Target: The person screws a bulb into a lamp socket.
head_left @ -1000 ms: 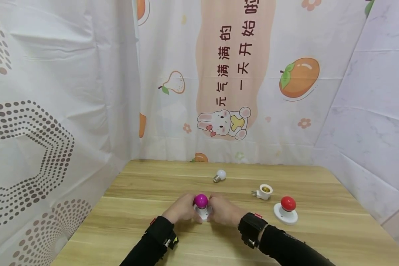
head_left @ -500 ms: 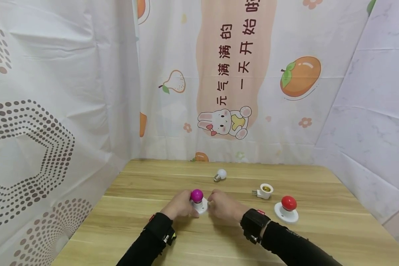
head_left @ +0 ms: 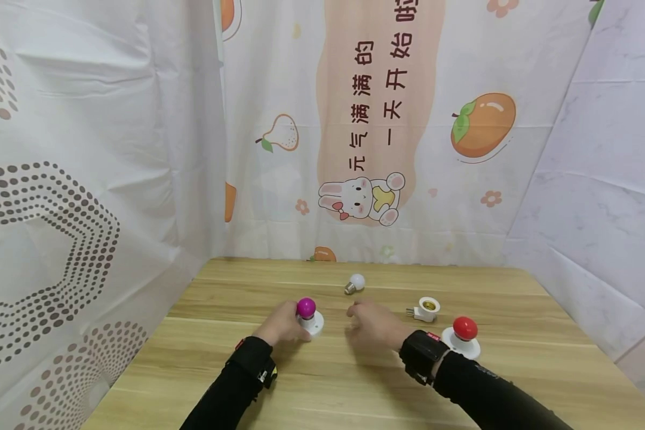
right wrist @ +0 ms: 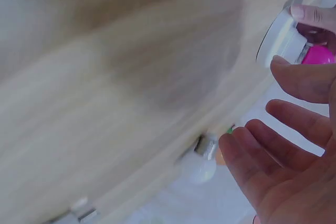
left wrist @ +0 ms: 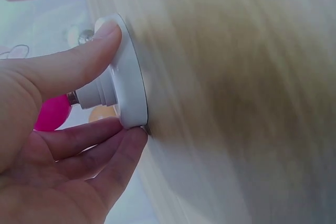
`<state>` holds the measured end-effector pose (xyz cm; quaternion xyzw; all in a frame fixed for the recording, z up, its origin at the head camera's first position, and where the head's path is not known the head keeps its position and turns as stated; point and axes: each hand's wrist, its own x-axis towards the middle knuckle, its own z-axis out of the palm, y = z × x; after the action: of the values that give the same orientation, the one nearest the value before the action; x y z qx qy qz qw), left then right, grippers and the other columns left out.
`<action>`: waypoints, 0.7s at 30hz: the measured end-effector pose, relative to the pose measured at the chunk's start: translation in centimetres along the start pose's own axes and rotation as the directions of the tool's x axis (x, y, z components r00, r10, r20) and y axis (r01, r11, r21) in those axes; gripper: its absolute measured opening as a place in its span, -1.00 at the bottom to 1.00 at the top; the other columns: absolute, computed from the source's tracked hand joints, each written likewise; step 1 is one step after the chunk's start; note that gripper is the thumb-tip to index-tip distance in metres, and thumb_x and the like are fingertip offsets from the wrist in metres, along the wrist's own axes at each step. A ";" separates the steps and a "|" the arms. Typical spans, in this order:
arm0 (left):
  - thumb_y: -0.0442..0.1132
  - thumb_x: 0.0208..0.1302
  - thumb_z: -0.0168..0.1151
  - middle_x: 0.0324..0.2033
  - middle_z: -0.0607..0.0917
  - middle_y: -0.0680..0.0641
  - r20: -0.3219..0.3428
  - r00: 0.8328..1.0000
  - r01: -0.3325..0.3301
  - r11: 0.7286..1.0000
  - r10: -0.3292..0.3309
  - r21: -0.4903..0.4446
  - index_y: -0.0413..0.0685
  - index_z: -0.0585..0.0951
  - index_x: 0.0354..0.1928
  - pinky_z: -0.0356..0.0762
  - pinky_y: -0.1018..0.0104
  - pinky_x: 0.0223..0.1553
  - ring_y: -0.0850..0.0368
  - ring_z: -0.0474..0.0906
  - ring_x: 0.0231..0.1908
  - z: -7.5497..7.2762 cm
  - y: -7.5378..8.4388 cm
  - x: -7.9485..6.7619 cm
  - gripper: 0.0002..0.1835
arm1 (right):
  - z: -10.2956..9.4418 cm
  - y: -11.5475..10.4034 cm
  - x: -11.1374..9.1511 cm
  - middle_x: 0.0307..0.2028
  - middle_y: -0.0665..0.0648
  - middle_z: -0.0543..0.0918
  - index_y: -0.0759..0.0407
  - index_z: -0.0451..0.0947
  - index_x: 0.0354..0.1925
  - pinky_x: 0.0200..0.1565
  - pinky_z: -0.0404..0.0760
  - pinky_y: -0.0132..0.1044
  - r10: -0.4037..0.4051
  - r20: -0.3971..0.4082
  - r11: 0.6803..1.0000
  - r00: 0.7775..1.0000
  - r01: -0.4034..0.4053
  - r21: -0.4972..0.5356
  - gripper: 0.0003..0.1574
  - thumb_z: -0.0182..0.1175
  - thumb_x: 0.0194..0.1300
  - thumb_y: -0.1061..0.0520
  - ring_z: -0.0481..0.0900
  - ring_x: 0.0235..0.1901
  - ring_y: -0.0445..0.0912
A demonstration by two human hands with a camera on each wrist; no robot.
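My left hand (head_left: 279, 324) grips a round white lamp holder (head_left: 315, 324) with a magenta bulb (head_left: 306, 308) standing in its socket. In the left wrist view, the thumb presses one side of the holder's base (left wrist: 131, 85) and the fingertips hold the opposite edge, close over the table. My right hand (head_left: 375, 324) is apart from the holder, its fingers extended and loosely bent with nothing in them. Beyond it lies a small white bulb (head_left: 357, 282) on its side, its metal screw end pointing toward the front left.
On the right of the wooden table (head_left: 236, 286) lies a white plug-in socket (head_left: 427, 307) with bare prongs. Near it stands a red bulb (head_left: 464, 328) in another round white holder (head_left: 462, 347). A printed curtain (head_left: 279, 191) hangs behind the table.
My left hand has moved the holder with the magenta bulb left and farther back. My right hand has let go of the holder and moved off to the right.
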<state>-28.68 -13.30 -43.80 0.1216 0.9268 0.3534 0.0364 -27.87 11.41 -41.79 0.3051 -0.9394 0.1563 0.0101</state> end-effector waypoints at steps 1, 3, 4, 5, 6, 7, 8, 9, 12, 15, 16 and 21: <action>-0.37 -0.19 0.67 -0.08 0.72 -0.29 -0.004 1.000 0.001 1.000 -0.001 0.010 -0.38 0.63 -0.02 0.54 -0.17 0.15 -0.23 0.65 -0.03 -0.1 -0.1 0.1 -0.39 | -0.3 0.2 0.0 -0.16 0.17 0.62 0.37 0.66 -0.04 -0.05 0.65 -0.01 0.015 0.005 1.000 1.000 -0.015 -0.013 -0.60 0.44 0.16 0.21 0.62 -0.13 0.07; -0.36 -0.19 0.68 -0.10 0.72 -0.29 -0.011 1.000 0.007 1.000 -0.007 0.027 -0.38 0.63 -0.03 0.54 -0.16 0.14 -0.22 0.65 -0.05 -0.3 -0.2 0.2 -0.40 | -0.8 0.6 -0.1 -0.12 0.21 0.62 0.39 0.64 -0.01 -0.04 0.64 0.00 0.038 0.014 0.999 0.999 -0.038 -0.022 -0.58 0.44 0.17 0.23 0.63 -0.11 0.09; -0.36 -0.19 0.68 -0.10 0.72 -0.29 -0.014 1.000 0.010 0.999 -0.009 0.033 -0.38 0.63 -0.03 0.54 -0.16 0.14 -0.22 0.65 -0.05 -0.3 -0.2 0.3 -0.40 | -1.2 0.8 -0.2 -0.12 0.21 0.62 0.38 0.64 0.01 -0.06 0.64 0.00 0.050 0.017 0.998 0.999 -0.049 -0.040 -0.57 0.43 0.17 0.24 0.62 -0.12 0.08; -0.36 -0.19 0.68 -0.10 0.72 -0.28 -0.016 1.000 0.013 0.999 -0.012 0.035 -0.38 0.63 -0.03 0.55 -0.15 0.14 -0.21 0.65 -0.05 -0.3 -0.3 0.3 -0.40 | -1.5 1.0 -0.2 -0.11 0.23 0.61 0.38 0.63 0.02 -0.07 0.64 0.00 0.062 0.018 0.997 0.998 -0.061 -0.051 -0.56 0.42 0.17 0.26 0.62 -0.11 0.09; -0.36 -0.19 0.68 -0.10 0.72 -0.28 -0.019 1.000 0.015 0.999 -0.014 0.037 -0.38 0.63 -0.03 0.55 -0.15 0.14 -0.21 0.65 -0.05 -0.3 -0.5 0.4 -0.39 | -1.8 1.3 -0.3 -0.10 0.23 0.60 0.37 0.62 0.05 -0.10 0.64 0.00 0.081 0.026 0.995 0.996 -0.080 -0.056 -0.55 0.41 0.18 0.26 0.61 -0.09 0.11; -0.36 -0.20 0.68 -0.10 0.72 -0.28 -0.022 1.000 0.020 0.999 -0.020 0.037 -0.39 0.63 -0.03 0.55 -0.15 0.14 -0.21 0.65 -0.05 -0.3 -0.7 0.5 -0.39 | -2.1 1.6 -0.3 -0.09 0.25 0.58 0.39 0.61 0.06 -0.11 0.64 0.01 0.094 0.032 0.994 0.995 -0.092 -0.054 -0.54 0.39 0.19 0.27 0.59 -0.08 0.12; -0.35 -0.20 0.69 -0.10 0.72 -0.29 -0.026 0.999 0.026 0.999 -0.025 0.039 -0.39 0.63 -0.03 0.55 -0.15 0.13 -0.20 0.65 -0.06 -0.3 -0.8 0.6 -0.38 | -2.4 1.9 -0.4 -0.09 0.26 0.57 0.39 0.61 0.06 -0.12 0.62 0.02 0.101 0.030 0.993 0.994 -0.099 -0.061 -0.54 0.38 0.19 0.28 0.57 -0.06 0.14; -0.35 -0.20 0.69 -0.10 0.71 -0.29 -0.030 0.999 0.031 0.999 -0.030 0.039 -0.40 0.62 -0.03 0.56 -0.14 0.13 -0.20 0.65 -0.06 -0.3 -0.9 0.6 -0.38 | -2.7 2.3 -0.5 -0.09 0.26 0.55 0.37 0.60 0.08 -0.15 0.62 0.01 0.115 0.028 0.990 0.993 -0.112 -0.081 -0.54 0.37 0.20 0.26 0.55 -0.06 0.14; -0.35 -0.21 0.70 -0.11 0.71 -0.30 -0.046 0.998 0.051 0.998 -0.049 0.042 -0.42 0.61 -0.03 0.57 -0.10 0.11 -0.17 0.65 -0.08 -0.4 -1.1 0.8 -0.36 | -3.7 3.5 -0.7 -0.11 0.28 0.54 0.38 0.60 0.08 -0.17 0.62 0.02 0.129 0.015 0.983 0.992 -0.126 -0.130 -0.51 0.38 0.17 0.25 0.54 -0.06 0.18; -0.34 -0.21 0.70 -0.10 0.70 -0.31 -0.064 0.995 0.076 0.996 -0.073 0.043 -0.45 0.60 -0.02 0.58 -0.08 0.11 -0.17 0.64 -0.07 -0.7 -1.2 0.9 -0.35 | -4.8 4.6 -1.0 -0.13 0.29 0.57 0.39 0.61 0.05 -0.14 0.65 0.03 0.137 -0.002 0.974 0.991 -0.135 -0.182 -0.47 0.41 0.09 0.24 0.58 -0.09 0.20; -0.34 -0.21 0.70 -0.10 0.70 -0.32 -0.068 0.995 0.078 0.996 -0.075 0.048 -0.46 0.60 -0.03 0.58 -0.08 0.11 -0.18 0.64 -0.07 -0.8 -1.3 0.9 -0.35 | -5.1 5.0 -1.1 -0.14 0.31 0.58 0.41 0.61 0.04 -0.10 0.65 0.04 0.142 -0.003 0.973 0.990 -0.140 -0.185 -0.47 0.42 0.07 0.25 0.59 -0.09 0.21; -0.32 -0.20 0.70 -0.11 0.70 -0.31 -0.091 0.992 0.088 0.994 -0.082 0.065 -0.46 0.60 -0.04 0.59 -0.06 0.09 -0.16 0.64 -0.08 -1.1 -1.9 1.2 -0.35 | -6.3 7.3 -1.7 -0.03 0.38 0.61 0.43 0.58 0.09 -0.02 0.65 0.06 0.223 0.028 0.961 0.974 -0.215 -0.175 -0.45 0.39 0.10 0.29 0.61 -0.02 0.26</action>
<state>-30.40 -15.14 -44.22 0.0673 0.9436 0.3242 0.0064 -31.20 19.84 -38.09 0.2008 -0.9772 0.0683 -0.0036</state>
